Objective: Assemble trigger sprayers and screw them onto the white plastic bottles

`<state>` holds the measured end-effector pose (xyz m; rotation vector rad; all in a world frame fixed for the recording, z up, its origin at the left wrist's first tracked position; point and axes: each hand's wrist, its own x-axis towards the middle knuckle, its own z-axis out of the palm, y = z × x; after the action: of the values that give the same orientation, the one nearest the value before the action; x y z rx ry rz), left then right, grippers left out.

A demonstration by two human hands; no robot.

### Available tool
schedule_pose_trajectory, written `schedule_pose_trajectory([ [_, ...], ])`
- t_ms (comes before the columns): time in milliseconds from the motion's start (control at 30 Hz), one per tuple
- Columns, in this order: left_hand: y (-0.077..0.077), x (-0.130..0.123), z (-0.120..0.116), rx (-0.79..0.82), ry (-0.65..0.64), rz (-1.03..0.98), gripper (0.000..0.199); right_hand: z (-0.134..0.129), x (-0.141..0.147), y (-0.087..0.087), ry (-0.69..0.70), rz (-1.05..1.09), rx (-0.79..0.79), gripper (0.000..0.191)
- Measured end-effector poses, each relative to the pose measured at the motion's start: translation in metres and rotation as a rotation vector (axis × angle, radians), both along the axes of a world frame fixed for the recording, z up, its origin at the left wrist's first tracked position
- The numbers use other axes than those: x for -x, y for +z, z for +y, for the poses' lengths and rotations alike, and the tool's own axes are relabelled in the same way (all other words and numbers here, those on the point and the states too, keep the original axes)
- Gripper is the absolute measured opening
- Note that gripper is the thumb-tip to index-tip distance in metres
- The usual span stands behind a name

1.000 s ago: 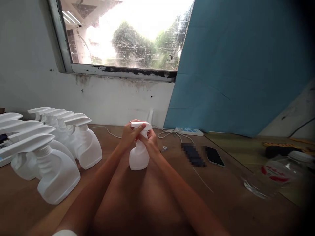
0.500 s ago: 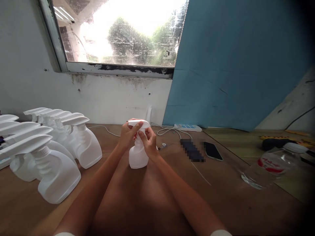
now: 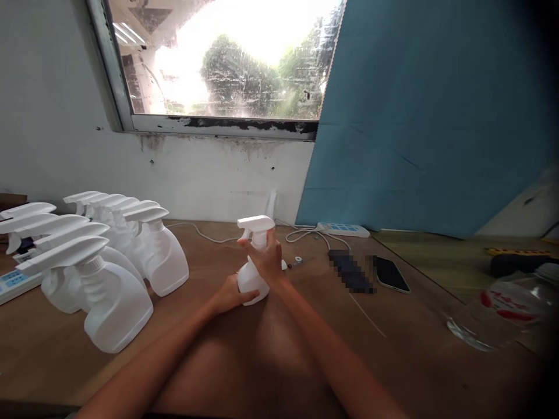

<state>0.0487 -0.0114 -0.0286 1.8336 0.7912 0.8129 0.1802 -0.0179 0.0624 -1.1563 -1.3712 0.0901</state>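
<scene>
A white spray bottle (image 3: 252,280) with a white trigger head (image 3: 257,223) stands upright on the brown table in front of me. Low down, my left hand (image 3: 232,294) is closed around the bottle's base, its thumb across the near side. My right hand (image 3: 269,258) grips the neck just under the spray head, with a finger reaching toward the trigger. My fingers partly hide the neck and trigger. Just right of the bottle lie a few small loose parts (image 3: 298,260), too small to name surely.
Several white spray bottles (image 3: 117,305) stand in rows on the left, beside a power strip (image 3: 20,285). To the right are a second power strip (image 3: 344,230) with white cables, a blurred-out dark item (image 3: 351,272), a phone (image 3: 392,273) and a clear plastic bottle (image 3: 502,308).
My left hand has gone from the spray head down to the bottle's base. My right hand now wraps the neck. The whole view has shifted slightly, with things appearing further right.
</scene>
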Motion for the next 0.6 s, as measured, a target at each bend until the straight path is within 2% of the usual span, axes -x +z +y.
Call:
schedule_pose_trajectory([
  [67, -0.002, -0.002, -0.003, -0.004, 0.039, 0.038, 0.046, 0.002, 0.001, -0.001, -0.018, 0.015, -0.038, 0.029],
  [133, 0.000, -0.005, -0.006, -0.028, 0.059, 0.035, 0.048, 0.004, 0.000, -0.004, -0.031, 0.019, -0.096, 0.022],
  [233, 0.003, -0.008, -0.011, -0.075, 0.117, 0.062, 0.052, 0.006, -0.002, -0.008, 0.001, 0.013, -0.133, 0.021],
  [333, 0.002, -0.005, -0.020, -0.226, 0.324, 0.028, 0.056, 0.010, -0.003, -0.010, 0.028, -0.006, -0.110, 0.027],
  [400, 0.000, 0.001, -0.030, -0.419, 0.505, -0.090, 0.044, 0.014, -0.001, -0.011, 0.007, -0.005, -0.118, 0.028],
  [433, -0.002, 0.004, -0.035, -0.529, 0.546, -0.141, 0.035, 0.017, 0.001, -0.011, -0.004, 0.004, -0.133, 0.027],
  [467, -0.003, 0.007, -0.041, -0.636, 0.527, -0.158, 0.028, 0.021, 0.005, -0.011, -0.002, 0.014, -0.149, 0.026],
  [500, -0.005, 0.008, -0.047, -0.727, 0.443, -0.129, 0.022, 0.024, 0.009, -0.011, 0.014, 0.021, -0.165, 0.025],
  [600, -0.010, 0.002, -0.059, -0.896, -0.078, 0.129, 0.016, 0.034, 0.030, -0.012, 0.129, 0.012, -0.179, 0.025],
])
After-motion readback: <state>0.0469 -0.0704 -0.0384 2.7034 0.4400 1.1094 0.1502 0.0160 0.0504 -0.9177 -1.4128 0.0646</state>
